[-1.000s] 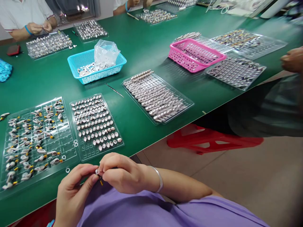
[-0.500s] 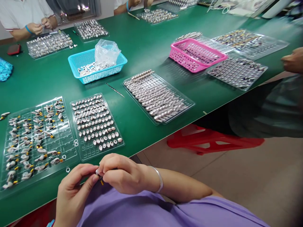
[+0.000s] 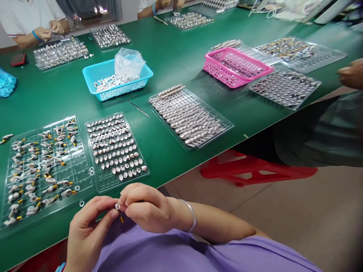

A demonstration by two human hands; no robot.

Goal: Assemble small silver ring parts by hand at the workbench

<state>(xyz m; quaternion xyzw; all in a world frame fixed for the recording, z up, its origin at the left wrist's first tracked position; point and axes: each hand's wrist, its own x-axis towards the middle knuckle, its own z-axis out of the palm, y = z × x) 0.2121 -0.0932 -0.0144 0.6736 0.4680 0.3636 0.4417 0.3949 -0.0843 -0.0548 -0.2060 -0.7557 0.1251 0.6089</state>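
small white part (image 3: 117, 206), mostly hidden, pinched mid-air, yellow tab (image 3: 121, 219) hanging down, near side, left of centre

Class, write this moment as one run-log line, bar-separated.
left hand: pinching small white part | right hand: curled, at same part | nearby: clear parts tray

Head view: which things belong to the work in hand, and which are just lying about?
Likely in use:
small yellow-tipped part between the left hand and right hand
tray of yellow-tipped parts
loose white ring near that tray's edge

Likely just lying about:
thin metal tool
pink basket
red case
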